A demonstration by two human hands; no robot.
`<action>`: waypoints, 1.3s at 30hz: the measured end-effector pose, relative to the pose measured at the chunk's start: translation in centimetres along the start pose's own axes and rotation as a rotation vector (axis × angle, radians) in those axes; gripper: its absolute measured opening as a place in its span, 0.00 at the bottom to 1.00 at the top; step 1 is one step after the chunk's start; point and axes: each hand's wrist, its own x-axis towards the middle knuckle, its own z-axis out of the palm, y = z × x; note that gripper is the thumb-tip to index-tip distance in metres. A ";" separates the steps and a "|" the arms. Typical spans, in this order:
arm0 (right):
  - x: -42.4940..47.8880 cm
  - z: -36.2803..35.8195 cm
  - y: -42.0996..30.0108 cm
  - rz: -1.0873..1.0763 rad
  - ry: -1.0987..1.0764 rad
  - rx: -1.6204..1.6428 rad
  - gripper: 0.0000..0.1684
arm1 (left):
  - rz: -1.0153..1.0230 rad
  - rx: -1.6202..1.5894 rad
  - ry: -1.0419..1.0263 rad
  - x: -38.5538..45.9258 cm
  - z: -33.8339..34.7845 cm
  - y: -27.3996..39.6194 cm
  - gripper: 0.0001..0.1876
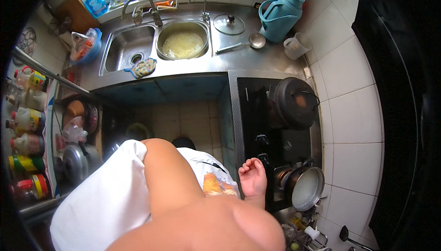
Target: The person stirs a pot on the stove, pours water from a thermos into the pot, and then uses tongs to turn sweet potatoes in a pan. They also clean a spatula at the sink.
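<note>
My right hand (253, 178) hangs palm up over the near left edge of the black gas hob (253, 113), its fingers loosely curled and holding nothing. Close by are the hob's control knobs (262, 139). To its right, a saucepan (306, 187) with whitish contents stands on the near burner, where an orange glow shows. My left arm (172, 172) leaves a white sleeve and bends up close to the camera. A large blurred part at the bottom seems to be its hand; the fingers cannot be made out.
A dark lidded pot (296, 103) occupies the far burner. Pale yellow food in liquid fills a round metal vessel (182, 41) in the right sink. A ladle (256, 41), glass lid (229, 24) and blue thermos jug (282, 17) are beyond. Bottles (27, 144) line the left shelf.
</note>
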 end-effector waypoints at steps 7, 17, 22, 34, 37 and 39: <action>2.4 2.1 3.1 0.026 -0.053 0.055 0.06 | 0.056 0.050 0.007 2.9 -2.2 1.8 0.14; 4.4 8.1 5.3 0.036 -0.114 -0.019 0.06 | -0.234 0.340 0.516 7.2 -2.3 5.8 0.21; 4.6 10.5 7.4 0.017 -0.142 -0.065 0.06 | -0.099 0.149 -0.171 5.8 -10.1 8.2 0.15; -8.0 27.7 4.0 -0.542 -1.776 -0.869 0.11 | -1.178 0.914 -0.075 -4.3 -37.9 4.5 0.10; -7.0 28.6 4.4 -0.818 -1.714 -0.750 0.08 | -1.416 1.209 -0.254 -12.6 -46.4 7.0 0.10; -7.5 28.5 4.7 -1.106 -1.436 -0.606 0.07 | -1.414 1.424 -0.586 -15.7 -48.3 8.6 0.11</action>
